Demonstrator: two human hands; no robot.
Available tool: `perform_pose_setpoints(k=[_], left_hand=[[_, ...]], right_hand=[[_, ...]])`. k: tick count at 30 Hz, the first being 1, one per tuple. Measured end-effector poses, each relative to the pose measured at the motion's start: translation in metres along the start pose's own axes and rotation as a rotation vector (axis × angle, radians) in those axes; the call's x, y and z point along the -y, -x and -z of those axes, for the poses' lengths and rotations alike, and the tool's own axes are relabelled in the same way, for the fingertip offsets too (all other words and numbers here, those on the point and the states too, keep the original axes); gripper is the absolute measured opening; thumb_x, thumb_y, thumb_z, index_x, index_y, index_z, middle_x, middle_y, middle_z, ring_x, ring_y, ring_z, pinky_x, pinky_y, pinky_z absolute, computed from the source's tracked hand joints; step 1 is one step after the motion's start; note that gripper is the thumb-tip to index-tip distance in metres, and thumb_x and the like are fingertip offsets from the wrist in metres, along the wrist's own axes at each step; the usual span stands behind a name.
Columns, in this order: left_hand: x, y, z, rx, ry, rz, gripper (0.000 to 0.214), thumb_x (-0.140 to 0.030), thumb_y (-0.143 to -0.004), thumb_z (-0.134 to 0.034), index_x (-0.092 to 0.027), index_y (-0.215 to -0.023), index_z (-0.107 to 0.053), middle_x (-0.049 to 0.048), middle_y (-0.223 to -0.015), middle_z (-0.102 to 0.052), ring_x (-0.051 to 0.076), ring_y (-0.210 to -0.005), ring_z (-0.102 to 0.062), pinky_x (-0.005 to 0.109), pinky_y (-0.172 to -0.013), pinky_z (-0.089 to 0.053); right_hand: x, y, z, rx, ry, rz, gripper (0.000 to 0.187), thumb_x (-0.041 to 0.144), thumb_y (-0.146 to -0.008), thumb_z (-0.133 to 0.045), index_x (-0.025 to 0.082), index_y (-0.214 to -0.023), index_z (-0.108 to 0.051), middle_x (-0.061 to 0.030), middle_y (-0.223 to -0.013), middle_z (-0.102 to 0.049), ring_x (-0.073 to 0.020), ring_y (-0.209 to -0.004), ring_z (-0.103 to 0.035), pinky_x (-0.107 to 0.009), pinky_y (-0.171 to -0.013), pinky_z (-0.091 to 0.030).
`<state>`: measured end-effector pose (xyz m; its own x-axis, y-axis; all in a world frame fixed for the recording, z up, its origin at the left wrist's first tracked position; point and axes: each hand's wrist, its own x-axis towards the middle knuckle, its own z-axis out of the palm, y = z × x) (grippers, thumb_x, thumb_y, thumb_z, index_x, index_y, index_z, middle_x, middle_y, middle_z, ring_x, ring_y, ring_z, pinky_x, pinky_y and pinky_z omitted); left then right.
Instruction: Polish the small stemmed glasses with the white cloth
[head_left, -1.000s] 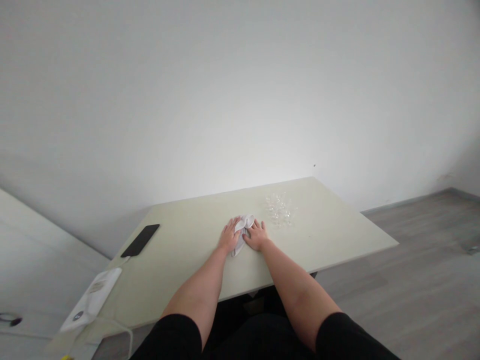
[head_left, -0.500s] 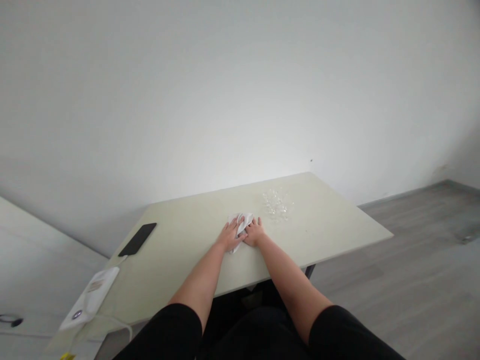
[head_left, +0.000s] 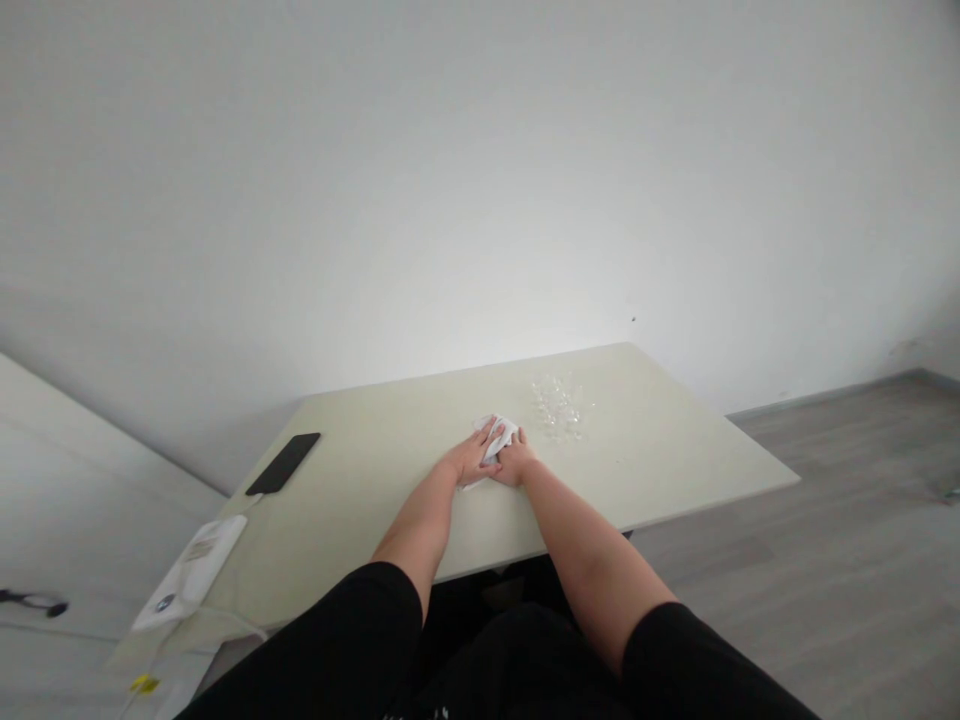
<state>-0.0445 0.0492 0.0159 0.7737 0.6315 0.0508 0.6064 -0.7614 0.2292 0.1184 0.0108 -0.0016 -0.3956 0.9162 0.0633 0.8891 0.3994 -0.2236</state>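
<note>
A crumpled white cloth (head_left: 504, 432) lies on the pale table (head_left: 375, 460) under both hands. My left hand (head_left: 472, 460) covers its left side, with the fingers bent over the folds. From the other side my right hand (head_left: 516, 462) grips its right edge, close against the left hand. Part of the cloth is hidden beneath the palms. Just beyond the right hand, clear shiny drops, apparently spilled water (head_left: 561, 408), are scattered on the tabletop.
A flat black device (head_left: 283, 463) lies at the table's left, with a cable leading to a white panel-like object (head_left: 193, 572). A yellow tag (head_left: 144, 684) hangs near the lower left. The white wall (head_left: 465, 200) stands behind the table.
Both hands have slid slightly away and to the right with the cloth, towards the drops. The fingers have drawn closer together, bunching the cloth. The view has shifted a little.
</note>
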Motion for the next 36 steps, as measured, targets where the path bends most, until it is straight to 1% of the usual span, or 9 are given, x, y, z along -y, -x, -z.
perform_pose_setpoints(k=[4, 13, 17, 21, 26, 29, 31, 34, 36], left_hand=[[0.0, 0.0, 0.0, 0.007, 0.011, -0.017, 0.092, -0.051, -0.083, -0.054, -0.016, -0.153, -0.006, 0.0125, -0.16, 0.006, 0.029, -0.147, -0.008, 0.039, -0.118, -0.016], [0.006, -0.004, -0.003, -0.002, 0.009, -0.071, 0.092, -0.054, -0.083, -0.052, -0.014, -0.153, -0.007, 0.0143, -0.159, 0.004, 0.031, -0.147, -0.005, 0.043, -0.118, -0.015], [0.007, -0.005, -0.004, -0.033, -0.005, -0.122, 0.092, -0.054, -0.084, -0.051, -0.008, -0.152, -0.009, 0.0185, -0.158, 0.002, 0.032, -0.147, -0.002, 0.044, -0.119, -0.013], [0.004, -0.004, -0.001, -0.022, -0.012, -0.109, 0.093, -0.054, -0.085, -0.049, -0.003, -0.151, -0.008, 0.0211, -0.158, 0.003, 0.032, -0.147, -0.003, 0.042, -0.119, -0.013], [0.0, -0.003, 0.001, -0.026, -0.017, -0.039, 0.084, -0.052, -0.088, -0.044, -0.013, -0.152, -0.006, 0.0123, -0.16, -0.003, 0.025, -0.147, -0.006, 0.039, -0.119, -0.013], [-0.001, -0.005, -0.001, -0.091, 0.001, 0.006, 0.07, -0.045, -0.094, -0.033, -0.014, -0.152, -0.012, 0.0096, -0.159, -0.014, 0.021, -0.147, -0.014, 0.036, -0.119, -0.016], [-0.003, -0.006, -0.003, -0.167, 0.012, 0.02, 0.06, -0.039, -0.096, -0.026, -0.014, -0.151, -0.019, 0.01, -0.156, -0.026, 0.019, -0.144, -0.023, 0.036, -0.118, -0.02], [-0.01, -0.004, -0.006, -0.337, 0.029, 0.041, 0.054, -0.035, -0.097, -0.025, -0.017, -0.148, -0.029, 0.0097, -0.148, -0.042, 0.021, -0.136, -0.038, 0.042, -0.116, -0.025], [-0.017, -0.001, -0.009, -0.452, 0.07, 0.036, 0.051, -0.034, -0.097, -0.026, -0.02, -0.145, -0.035, 0.0093, -0.141, -0.05, 0.022, -0.13, -0.045, 0.043, -0.112, -0.031]], right_hand=[[-0.001, -0.001, -0.001, -0.012, 0.0, 0.011, 0.078, 0.057, -0.087, -0.046, 0.015, -0.151, -0.027, -0.0153, -0.154, -0.026, -0.0392, -0.142, -0.017, -0.055, -0.114, 0.003], [-0.001, 0.0, 0.003, 0.0, 0.015, 0.001, 0.083, 0.06, -0.086, -0.047, 0.014, -0.151, -0.026, -0.0159, -0.152, -0.03, -0.038, -0.142, -0.019, -0.054, -0.115, -0.002], [-0.002, 0.0, 0.002, -0.019, 0.029, 0.006, 0.083, 0.06, -0.086, -0.046, 0.013, -0.151, -0.025, -0.018, -0.152, -0.03, -0.0387, -0.14, -0.022, -0.054, -0.114, -0.004], [-0.002, 0.001, 0.004, -0.023, 0.024, -0.001, 0.084, 0.061, -0.086, -0.046, 0.009, -0.15, -0.028, -0.0188, -0.151, -0.033, -0.039, -0.14, -0.023, -0.053, -0.115, -0.005], [-0.001, 0.002, 0.009, -0.081, -0.006, -0.008, 0.07, 0.057, -0.089, -0.044, 0.01, -0.142, -0.044, -0.0181, -0.141, -0.048, -0.0358, -0.137, -0.03, -0.05, -0.115, -0.008], [-0.001, 0.001, 0.011, -0.148, -0.044, -0.027, 0.05, 0.039, -0.09, -0.046, 0.012, -0.13, -0.056, -0.0163, -0.133, -0.056, -0.0317, -0.13, -0.039, -0.046, -0.114, -0.014], [-0.001, 0.001, 0.011, -0.21, -0.088, -0.045, 0.042, 0.032, -0.09, -0.045, 0.011, -0.124, -0.06, -0.016, -0.129, -0.058, -0.029, -0.125, -0.045, -0.042, -0.112, -0.022], [-0.003, 0.002, 0.01, -0.244, -0.118, -0.042, 0.034, 0.028, -0.093, -0.042, 0.012, -0.113, -0.065, -0.015, -0.118, -0.064, -0.0262, -0.113, -0.053, -0.037, -0.103, -0.035], [-0.004, 0.002, 0.008, -0.249, -0.123, -0.02, 0.031, 0.026, -0.092, -0.044, 0.013, -0.111, -0.065, -0.0141, -0.114, -0.066, -0.0252, -0.108, -0.056, -0.035, -0.099, -0.038]])
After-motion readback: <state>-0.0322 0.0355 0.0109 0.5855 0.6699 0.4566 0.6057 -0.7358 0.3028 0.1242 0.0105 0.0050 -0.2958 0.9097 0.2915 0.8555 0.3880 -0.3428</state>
